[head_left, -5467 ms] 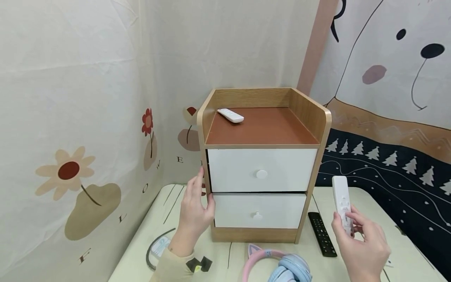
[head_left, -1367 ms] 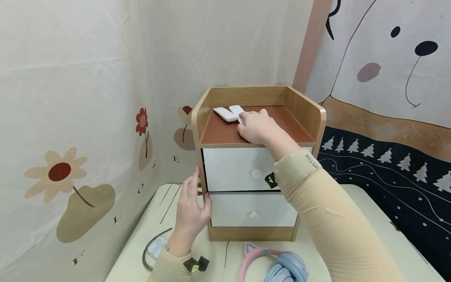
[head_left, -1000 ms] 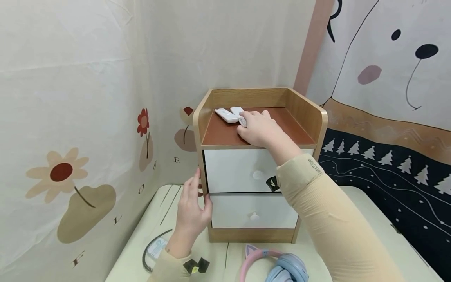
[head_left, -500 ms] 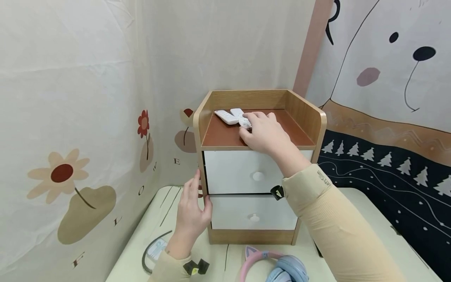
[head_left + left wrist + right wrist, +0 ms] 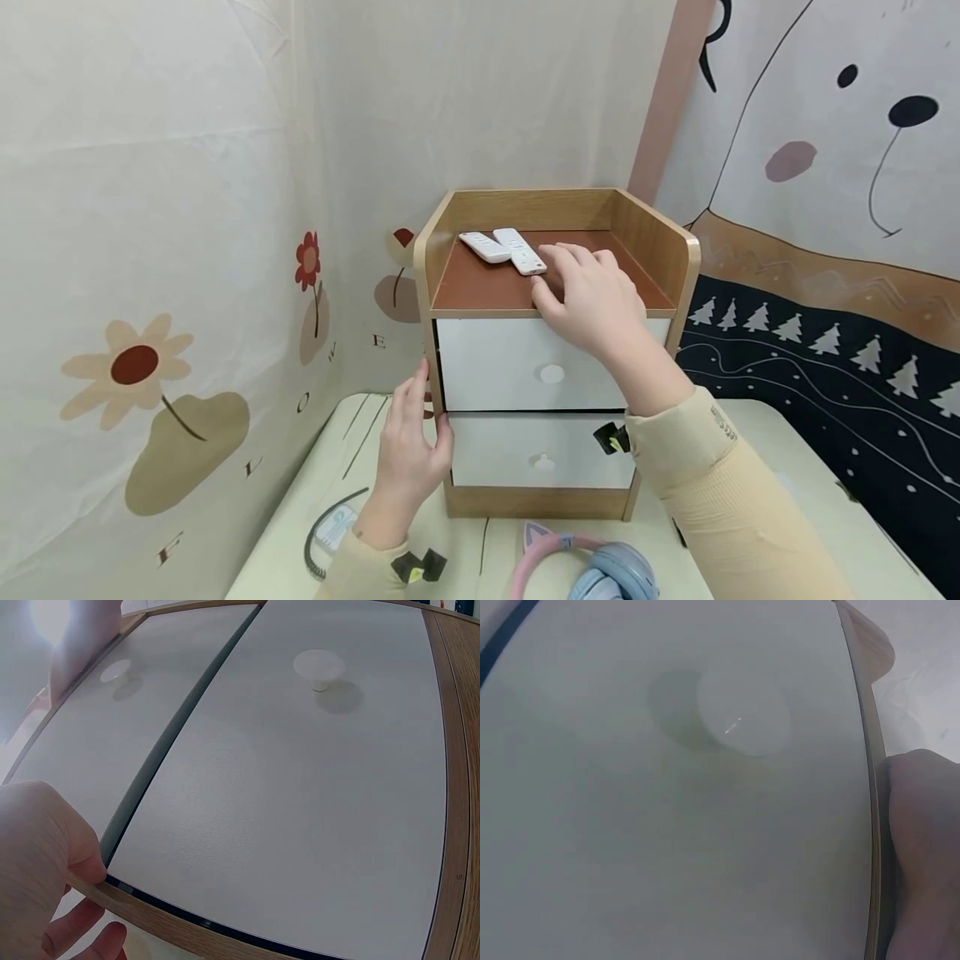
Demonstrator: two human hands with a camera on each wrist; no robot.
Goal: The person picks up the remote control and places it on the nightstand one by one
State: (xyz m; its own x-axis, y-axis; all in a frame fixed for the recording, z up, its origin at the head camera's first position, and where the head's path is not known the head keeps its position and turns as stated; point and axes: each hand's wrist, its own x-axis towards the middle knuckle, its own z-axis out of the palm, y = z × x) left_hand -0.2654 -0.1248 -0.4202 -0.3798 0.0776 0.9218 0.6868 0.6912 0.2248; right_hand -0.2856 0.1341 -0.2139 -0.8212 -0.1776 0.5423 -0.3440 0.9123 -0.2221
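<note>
Two remotes [image 5: 484,247] [image 5: 519,251] near the cabinet's [image 5: 495,358] left edge
Right hand [image 5: 592,300] loosely spread beside them — left hand [image 5: 412,446], straight-fingered, touching that edge

The brown cabinet top [image 5: 474,288] bears two white remotes [image 5: 484,247] [image 5: 518,251]

A pair of headphones [image 5: 618,571], with a pink band, a pointed ear and blue cups, lies on the pale worktop [image 5: 285,542], cut off by the bottom edge. Farther left, a dark coiled cord [image 5: 307,546] curves beside a small light-blue card [image 5: 335,527]. The pale cloth [image 5: 172,208] at left carries a beige flower [image 5: 133,365], a red flower [image 5: 308,260] and letters. At right, a printed cloth [image 5: 832,217] shows an animal face with a pinkish cheek above white trees [image 5: 825,340] on a dark band.
</note>
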